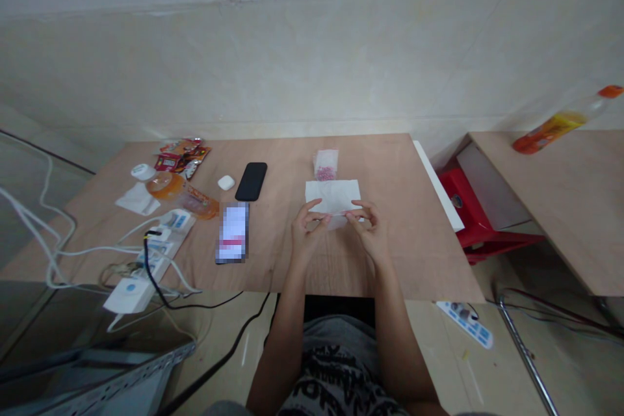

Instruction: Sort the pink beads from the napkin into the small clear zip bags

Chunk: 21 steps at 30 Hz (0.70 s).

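My left hand point(309, 227) and my right hand point(368, 226) meet over the front edge of a white sheet of paper point(333, 192) on the wooden table. Thumbs and forefingers of both hands are pinched on what looks like a small clear plastic bag point(338, 222), one hand at each side, with a thin pinkish line along its upper edge. Its contents are too small to make out. Just behind the paper lies another clear bag point(326, 162) holding small pink pieces, its lower end close to or under the paper's far edge.
To the left lie a lit phone point(233, 234), a black phone point(251, 181), a white earbud case point(226, 182), an orange drink bottle point(181, 195), snack wrappers point(182, 156) and a power strip point(151, 260) with cables. A red stool point(470, 208) stands between this table and another bearing a bottle point(560, 123).
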Motion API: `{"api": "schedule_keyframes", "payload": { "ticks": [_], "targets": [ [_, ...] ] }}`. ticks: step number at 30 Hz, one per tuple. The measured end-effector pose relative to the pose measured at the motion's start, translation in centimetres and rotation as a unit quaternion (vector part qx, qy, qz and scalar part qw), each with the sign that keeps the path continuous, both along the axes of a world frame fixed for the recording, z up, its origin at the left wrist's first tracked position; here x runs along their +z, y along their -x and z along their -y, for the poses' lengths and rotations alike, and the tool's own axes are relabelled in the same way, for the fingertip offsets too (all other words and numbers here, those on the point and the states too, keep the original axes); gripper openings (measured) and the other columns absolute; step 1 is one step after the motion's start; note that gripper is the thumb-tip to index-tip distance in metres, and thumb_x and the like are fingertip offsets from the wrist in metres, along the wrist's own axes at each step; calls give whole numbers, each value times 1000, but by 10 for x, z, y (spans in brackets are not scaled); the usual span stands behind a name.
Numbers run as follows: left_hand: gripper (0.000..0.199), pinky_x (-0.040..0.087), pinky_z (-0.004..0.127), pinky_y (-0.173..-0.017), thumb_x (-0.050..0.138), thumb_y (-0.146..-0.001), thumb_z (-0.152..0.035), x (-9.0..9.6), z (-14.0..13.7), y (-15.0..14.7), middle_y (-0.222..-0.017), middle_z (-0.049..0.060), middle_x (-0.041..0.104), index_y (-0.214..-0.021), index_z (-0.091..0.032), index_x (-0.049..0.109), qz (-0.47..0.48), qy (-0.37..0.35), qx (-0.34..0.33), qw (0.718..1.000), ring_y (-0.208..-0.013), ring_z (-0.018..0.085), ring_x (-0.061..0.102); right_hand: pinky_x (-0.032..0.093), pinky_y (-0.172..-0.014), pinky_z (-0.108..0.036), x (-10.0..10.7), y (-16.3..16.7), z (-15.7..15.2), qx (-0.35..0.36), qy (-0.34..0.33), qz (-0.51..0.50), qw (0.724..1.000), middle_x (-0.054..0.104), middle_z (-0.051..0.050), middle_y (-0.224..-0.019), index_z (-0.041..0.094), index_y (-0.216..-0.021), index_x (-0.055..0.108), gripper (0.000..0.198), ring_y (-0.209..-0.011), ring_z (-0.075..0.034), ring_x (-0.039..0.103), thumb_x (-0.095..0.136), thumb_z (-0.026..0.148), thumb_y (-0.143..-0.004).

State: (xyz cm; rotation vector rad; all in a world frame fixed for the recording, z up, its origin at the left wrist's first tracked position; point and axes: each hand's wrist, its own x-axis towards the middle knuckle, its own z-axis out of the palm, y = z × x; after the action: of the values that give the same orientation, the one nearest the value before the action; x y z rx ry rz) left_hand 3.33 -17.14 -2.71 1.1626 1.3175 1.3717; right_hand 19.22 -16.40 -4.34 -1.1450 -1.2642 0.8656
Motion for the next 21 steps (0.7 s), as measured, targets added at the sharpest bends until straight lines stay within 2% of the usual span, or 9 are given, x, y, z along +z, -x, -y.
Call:
{"api": "schedule_keyframes", "payload": {
  "ticks": [5,9,14,16,19,21],
  "targets": [
    [62,51,33,-91,72,-78,-39,2,2,0,-91,6,76,-135,-22,53,34,15,-26,999,-92,20,71,52,-77,-38,0,0,0,-8,1,-3,1000,72,-3,-82,24,-105,63,28,-79,-20,69,69,37,-81],
    [65,51,33,-92,69,-79,-43,-2,1,0,-95,6,76,-138,-22,51,62,24,-29,997,-96,20,70,52,-77,-37,0,0,0,-6,6,-10,1000,72,-2,-81,24,-105,63,28,-78,-20,69,70,37,-81],
    [69,51,32,-92,70,-78,-43,-4,-1,-1,-93,5,75,-140,-23,46,52,25,-22,998,-91,18,70,52,-78,-38,-4,0,-2,-13,5,-22,1000,73,-3,-80,24,-104,63,28,-77,-20,69,70,37,-81],
    [59,51,32,-90,72,-78,-43,-5,-2,-1,-94,5,75,-131,-23,55,37,30,-38,998,-92,19,70,52,-80,-38,-6,-2,-3,-20,9,-33,999,73,-3,-81,23,-105,63,29,-78,-20,69,70,38,-81],
    [33,52,32,-88,68,-79,-45,-12,-5,-3,-94,7,74,-99,-19,69,6,33,-102,994,-93,20,69,51,-85,-40,-10,-4,-6,-16,12,-43,999,74,-4,-84,23,-113,61,36,-83,-21,70,69,39,-82],
    [32,53,32,-84,65,-80,-49,-18,-10,-3,-90,7,74,-86,-18,69,10,31,-104,994,-90,20,69,50,-86,-40,-17,-6,-9,-6,10,-43,999,74,-5,-91,23,-122,57,43,-89,-21,69,67,40,-83]
  ]
}}
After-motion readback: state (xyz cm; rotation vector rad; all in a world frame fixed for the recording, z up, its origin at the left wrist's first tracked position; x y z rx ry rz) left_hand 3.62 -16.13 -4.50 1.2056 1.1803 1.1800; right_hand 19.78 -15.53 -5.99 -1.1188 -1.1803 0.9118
